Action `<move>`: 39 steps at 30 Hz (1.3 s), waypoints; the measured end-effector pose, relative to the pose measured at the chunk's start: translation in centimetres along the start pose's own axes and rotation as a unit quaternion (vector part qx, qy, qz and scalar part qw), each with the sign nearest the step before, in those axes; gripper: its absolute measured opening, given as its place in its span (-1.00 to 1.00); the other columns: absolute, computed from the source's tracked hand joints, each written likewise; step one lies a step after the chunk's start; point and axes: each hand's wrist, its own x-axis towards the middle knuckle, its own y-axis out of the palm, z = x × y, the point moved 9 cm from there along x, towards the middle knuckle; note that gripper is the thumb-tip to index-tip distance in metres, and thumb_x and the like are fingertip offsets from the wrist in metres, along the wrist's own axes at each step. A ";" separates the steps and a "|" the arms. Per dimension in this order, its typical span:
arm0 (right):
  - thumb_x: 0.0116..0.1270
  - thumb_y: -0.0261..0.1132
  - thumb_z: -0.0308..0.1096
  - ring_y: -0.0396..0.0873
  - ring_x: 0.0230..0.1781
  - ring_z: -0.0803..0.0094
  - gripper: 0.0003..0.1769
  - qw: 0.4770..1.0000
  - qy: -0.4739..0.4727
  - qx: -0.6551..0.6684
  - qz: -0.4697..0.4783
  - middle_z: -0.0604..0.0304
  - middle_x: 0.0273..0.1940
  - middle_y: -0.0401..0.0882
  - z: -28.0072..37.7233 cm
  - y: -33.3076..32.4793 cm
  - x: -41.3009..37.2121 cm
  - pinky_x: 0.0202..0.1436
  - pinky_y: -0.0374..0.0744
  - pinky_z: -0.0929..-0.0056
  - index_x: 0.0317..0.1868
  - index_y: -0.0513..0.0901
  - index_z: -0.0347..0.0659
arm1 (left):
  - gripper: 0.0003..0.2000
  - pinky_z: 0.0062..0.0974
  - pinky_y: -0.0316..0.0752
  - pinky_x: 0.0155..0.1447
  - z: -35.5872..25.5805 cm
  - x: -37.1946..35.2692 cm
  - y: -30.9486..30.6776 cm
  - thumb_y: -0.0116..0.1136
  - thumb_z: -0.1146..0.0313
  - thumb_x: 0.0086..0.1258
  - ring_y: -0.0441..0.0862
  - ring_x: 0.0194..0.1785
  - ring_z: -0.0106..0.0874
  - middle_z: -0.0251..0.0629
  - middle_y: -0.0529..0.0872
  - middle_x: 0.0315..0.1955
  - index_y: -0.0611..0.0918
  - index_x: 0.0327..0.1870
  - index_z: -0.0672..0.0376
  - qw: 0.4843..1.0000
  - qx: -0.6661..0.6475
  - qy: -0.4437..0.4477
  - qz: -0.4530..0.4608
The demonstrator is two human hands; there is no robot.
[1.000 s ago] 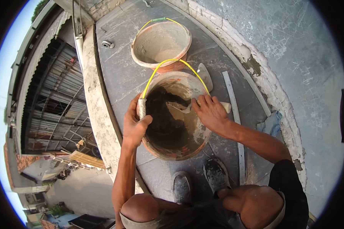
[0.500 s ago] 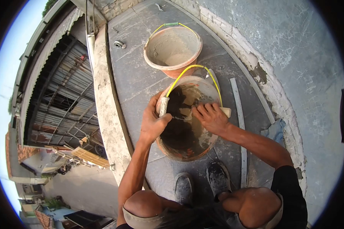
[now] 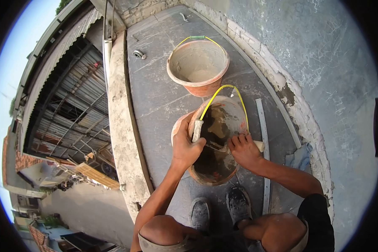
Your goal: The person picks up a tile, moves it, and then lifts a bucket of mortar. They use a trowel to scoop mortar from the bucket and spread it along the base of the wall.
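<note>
A mortar-stained bucket (image 3: 214,178) with dark, wet insides and a murky puddle is tipped over to the right in front of my feet. My left hand (image 3: 187,145) is closed on its left rim, thumb inside, beside the whitish grip (image 3: 197,130) of the yellow wire handle (image 3: 227,86). Inside the right rim, my right hand (image 3: 244,150) has curled fingers around a tool with a pale, stubby handle (image 3: 260,146). The rest of that tool is mostly hidden by the hand.
A second orange bucket (image 3: 206,90), coated with grey mortar, stands just beyond. A metal strip (image 3: 262,126) lies to the right, near a blue-grey cloth (image 3: 298,157) by the wall. A low ledge (image 3: 121,105) borders the drop on the left.
The bucket has tilted further, showing its outer left side. My right hand and the pale-handled tool have moved from the bucket's middle toward its right rim. The view has shifted slightly.
</note>
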 end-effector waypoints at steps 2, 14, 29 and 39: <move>0.09 0.15 -0.32 0.44 -0.33 0.35 -0.75 1.000 0.006 0.001 0.027 0.16 -0.36 0.51 1.0 -0.3 0.4 -0.29 0.36 0.35 -0.25 0.62 -0.23 | -0.34 -0.51 0.27 0.23 -0.1 -0.3 0.5 0.05 0.60 -0.08 0.44 0.11 -0.40 -0.13 0.49 0.02 0.32 0.22 0.37 1.000 -0.020 -0.007 -0.007; 0.09 0.25 -0.29 0.61 -0.38 0.16 -0.80 0.935 0.038 0.314 0.161 0.05 -0.47 0.60 0.2 1.5 1.3 -0.30 0.52 0.24 -0.29 0.67 -0.16 | -0.30 -0.48 0.30 0.24 -0.5 -1.6 1.6 0.03 0.62 -0.09 0.45 0.15 -0.33 -0.01 0.48 0.06 0.25 0.26 0.41 0.997 -0.072 -0.025 -0.014; 0.04 0.42 -0.20 0.64 -0.41 0.37 -0.63 0.660 0.322 0.671 0.104 0.05 -0.39 0.65 -0.9 6.9 -5.0 -0.31 0.53 0.45 -0.20 0.66 -0.25 | -0.31 -0.56 0.30 0.19 1.3 -0.9 -1.3 -0.03 0.68 -0.09 0.43 0.11 -0.42 -0.16 0.45 0.05 0.25 0.26 0.38 0.989 -0.132 -0.048 -0.037; 0.08 0.41 -0.26 0.56 -0.43 0.53 -0.64 0.678 0.390 0.621 -0.046 0.09 -0.39 0.64 -7.0 4.3 -7.6 -0.37 0.49 0.52 -0.18 0.61 -0.34 | -0.33 -0.52 0.27 0.25 1.5 -0.1 -2.7 -0.08 0.64 -0.12 0.42 0.15 -0.38 -0.14 0.46 0.05 0.29 0.22 0.41 0.980 -0.182 -0.061 -0.051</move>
